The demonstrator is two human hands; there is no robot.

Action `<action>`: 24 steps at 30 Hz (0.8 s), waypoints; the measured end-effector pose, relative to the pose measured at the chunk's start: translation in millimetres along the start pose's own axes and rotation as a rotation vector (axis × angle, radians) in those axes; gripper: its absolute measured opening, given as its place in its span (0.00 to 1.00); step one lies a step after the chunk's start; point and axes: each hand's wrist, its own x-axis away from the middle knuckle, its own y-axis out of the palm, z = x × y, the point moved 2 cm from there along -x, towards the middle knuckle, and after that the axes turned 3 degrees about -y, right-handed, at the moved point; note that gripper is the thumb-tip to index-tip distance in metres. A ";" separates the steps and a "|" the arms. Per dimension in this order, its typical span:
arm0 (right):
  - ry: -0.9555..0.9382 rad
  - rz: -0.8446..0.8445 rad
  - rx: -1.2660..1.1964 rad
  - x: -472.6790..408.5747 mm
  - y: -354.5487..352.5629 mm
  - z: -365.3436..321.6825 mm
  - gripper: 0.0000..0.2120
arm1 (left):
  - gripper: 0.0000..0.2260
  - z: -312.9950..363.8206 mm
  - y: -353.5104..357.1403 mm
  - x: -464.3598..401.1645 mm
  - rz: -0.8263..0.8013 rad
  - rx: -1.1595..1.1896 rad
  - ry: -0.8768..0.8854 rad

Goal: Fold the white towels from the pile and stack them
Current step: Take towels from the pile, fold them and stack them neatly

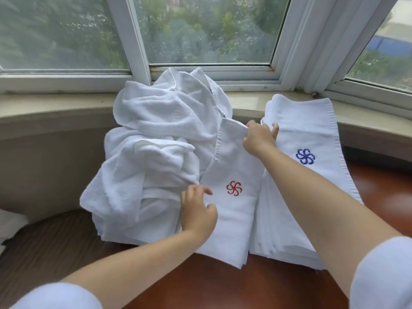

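At centre frame, a right hand (pixel 259 137) pinches the far corner of a folded white towel (pixel 231 210) with a red emblem, while the left hand (pixel 197 211) rests on its near-left edge, fingers loosely spread — the rumpled pile (pixel 151 152) sits left, the folded stack (pixel 310 175) right, blue emblem up.
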 end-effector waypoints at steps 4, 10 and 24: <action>-0.028 -0.080 -0.099 6.5 -11.5 3.5 0.13 | 0.08 56.8 -28.9 -53.9 0.115 -0.008 0.393; -0.182 -0.126 -0.037 38.8 -2.0 11.8 0.15 | 0.13 105.6 -40.2 -163.1 -0.003 -0.269 0.389; -0.090 -0.052 0.078 48.8 15.3 5.2 0.17 | 0.18 125.1 90.7 -240.7 -0.582 -0.865 0.602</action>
